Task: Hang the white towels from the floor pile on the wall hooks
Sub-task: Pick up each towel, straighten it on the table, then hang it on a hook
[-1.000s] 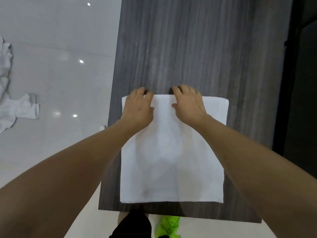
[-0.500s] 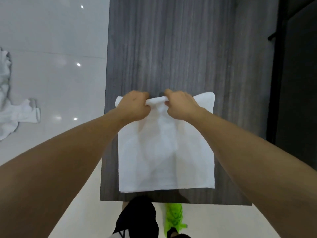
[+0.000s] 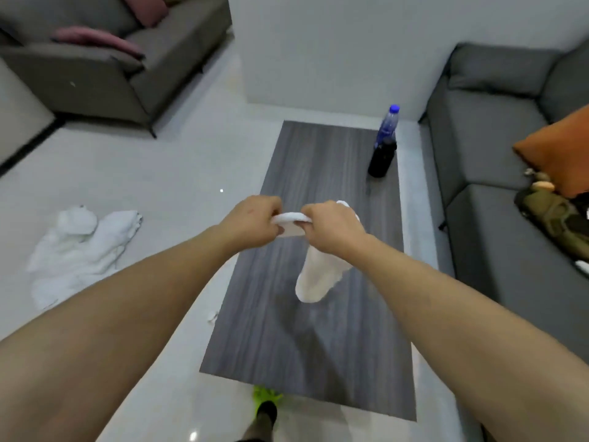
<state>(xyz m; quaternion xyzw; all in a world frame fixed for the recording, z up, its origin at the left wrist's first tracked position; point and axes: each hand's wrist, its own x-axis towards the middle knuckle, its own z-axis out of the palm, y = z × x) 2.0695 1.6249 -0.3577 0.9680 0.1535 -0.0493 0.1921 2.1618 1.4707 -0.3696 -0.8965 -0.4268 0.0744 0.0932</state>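
A white towel (image 3: 318,275) hangs in the air above the dark wood-grain table (image 3: 306,346), bunched along its top edge. My left hand (image 3: 251,221) and my right hand (image 3: 331,228) both grip that gathered edge, close together, and the rest of the towel droops below my right hand. A pile of white towels (image 3: 79,247) lies on the pale floor to the left of the table. No wall hooks are in view.
Two bottles (image 3: 384,145) stand at the table's far right corner. A grey sofa (image 3: 510,173) with an orange cushion (image 3: 561,154) runs along the right; another sofa (image 3: 95,59) with pink cushions sits far left. My green shoe (image 3: 266,400) shows below the table's near edge.
Both hands gathered the towel's far edge and lifted it off the table; it now hangs bunched. The view tilted up, showing the room, sofas and bottles.
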